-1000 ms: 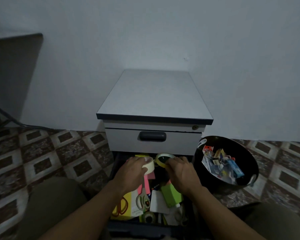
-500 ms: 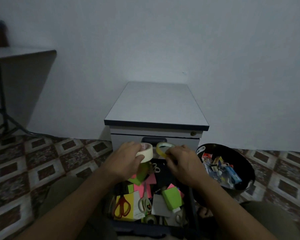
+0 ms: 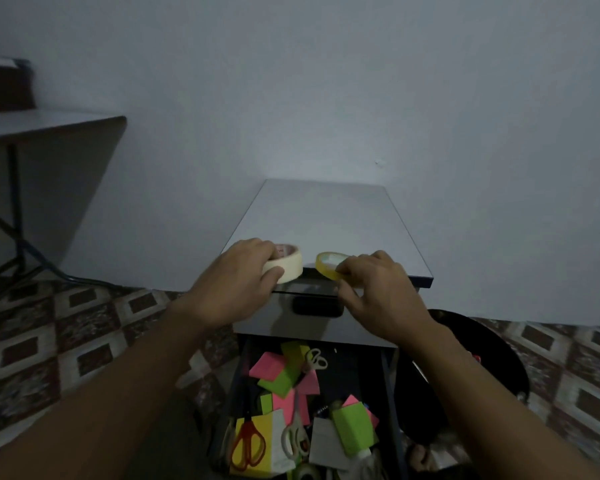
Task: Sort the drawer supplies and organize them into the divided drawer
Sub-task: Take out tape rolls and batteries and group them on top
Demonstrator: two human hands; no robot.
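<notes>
At the front edge of the cabinet's grey surface (image 3: 326,216), two rolls of tape are held side by side, near each other but apart. A cream roll of masking tape (image 3: 286,266) is gripped by the left hand (image 3: 238,285), the thumb curled against its outer wall; whether it rests on the surface cannot be told. A thinner yellow roll of tape (image 3: 326,266) is pinched at its near rim by the right hand (image 3: 381,296). Below them the upper drawer (image 3: 291,325) is closed, its dark handle (image 3: 317,306) seen between the wrists. Under that, the open drawer (image 3: 390,375) is filled with a loose jumble: pink and green sticky notes (image 3: 281,375), red-handled scissors (image 3: 246,445) on a yellow pad (image 3: 264,424), and white-handled scissors (image 3: 294,441). A black basin (image 3: 482,368) is set on the tiled floor (image 3: 66,341) just right of the drawer.
</notes>
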